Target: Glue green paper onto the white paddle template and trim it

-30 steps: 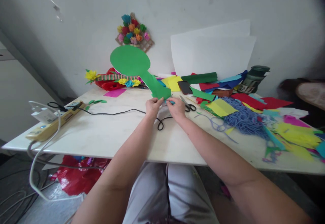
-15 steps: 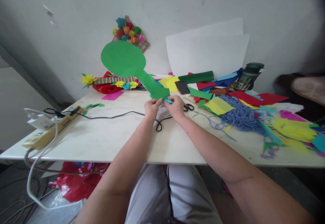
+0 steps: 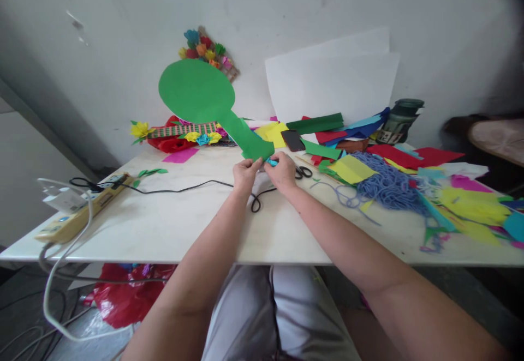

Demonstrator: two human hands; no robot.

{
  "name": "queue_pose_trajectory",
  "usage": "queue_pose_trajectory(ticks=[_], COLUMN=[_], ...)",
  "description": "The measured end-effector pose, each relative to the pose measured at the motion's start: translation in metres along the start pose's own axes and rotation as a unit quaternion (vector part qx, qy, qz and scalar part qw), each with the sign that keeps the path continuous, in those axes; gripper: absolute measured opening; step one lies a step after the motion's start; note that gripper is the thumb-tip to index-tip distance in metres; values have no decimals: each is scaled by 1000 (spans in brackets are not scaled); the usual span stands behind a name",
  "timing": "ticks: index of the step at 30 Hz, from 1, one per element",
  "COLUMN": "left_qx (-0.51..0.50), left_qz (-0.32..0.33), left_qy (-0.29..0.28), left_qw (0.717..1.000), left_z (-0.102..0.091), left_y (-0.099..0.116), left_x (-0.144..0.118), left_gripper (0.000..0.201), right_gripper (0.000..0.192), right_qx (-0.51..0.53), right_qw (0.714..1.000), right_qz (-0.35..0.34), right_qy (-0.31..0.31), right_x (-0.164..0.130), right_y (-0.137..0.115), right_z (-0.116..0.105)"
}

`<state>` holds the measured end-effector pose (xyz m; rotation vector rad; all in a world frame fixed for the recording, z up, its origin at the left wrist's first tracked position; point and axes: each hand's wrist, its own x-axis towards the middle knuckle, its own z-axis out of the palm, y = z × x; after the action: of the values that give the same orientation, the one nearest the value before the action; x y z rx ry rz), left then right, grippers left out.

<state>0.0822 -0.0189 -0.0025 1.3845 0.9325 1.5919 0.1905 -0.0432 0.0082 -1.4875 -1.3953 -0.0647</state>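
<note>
A large green paper cutout (image 3: 196, 91), with an oval head and a narrower neck, tilts up and left above the table from my hands. My left hand (image 3: 246, 173) is closed, pinching the lower end of the cutout's neck. Close beside it, my right hand (image 3: 281, 170) is closed on a small piece of blue paper (image 3: 271, 162) at the cutout's lower edge. The fingertips of both hands nearly meet, and what lies between them is partly hidden. Black-handled scissors (image 3: 303, 172) lie just right of my right hand, their blades mostly covered.
A black cord (image 3: 184, 191) crosses the table from a power strip (image 3: 82, 208) at the left. Blue yarn (image 3: 387, 184), yellow paper (image 3: 352, 169) and other scraps cover the right side. A phone (image 3: 293, 140) and a dark bottle (image 3: 399, 122) stand or lie farther back.
The green cutout's oval head has risen slightly and looks a little larger. Both hands keep nearly the same place and grip.
</note>
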Motion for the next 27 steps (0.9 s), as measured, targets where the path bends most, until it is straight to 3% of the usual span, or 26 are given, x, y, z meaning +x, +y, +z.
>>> queue_pose_trajectory(ticks=[7,19,27], left_qx=[3,-47,-100], left_qz=[3,-25,-45], left_qy=[-6,-10,-3], left_qw=[1000,999,994], left_z=[2,-1,-2], left_y=[4,6,9], left_x=[-1,-1,-1], left_gripper=[41,42,43], right_gripper=[13,12,15], right_qx=[-19,46,41], right_qw=[1000,998,999], right_qz=[1,39,-13], right_qy=[4,5,-2], right_x=[-1,3,0], right_y=[-3,2,0], right_z=[-1,-3,-3])
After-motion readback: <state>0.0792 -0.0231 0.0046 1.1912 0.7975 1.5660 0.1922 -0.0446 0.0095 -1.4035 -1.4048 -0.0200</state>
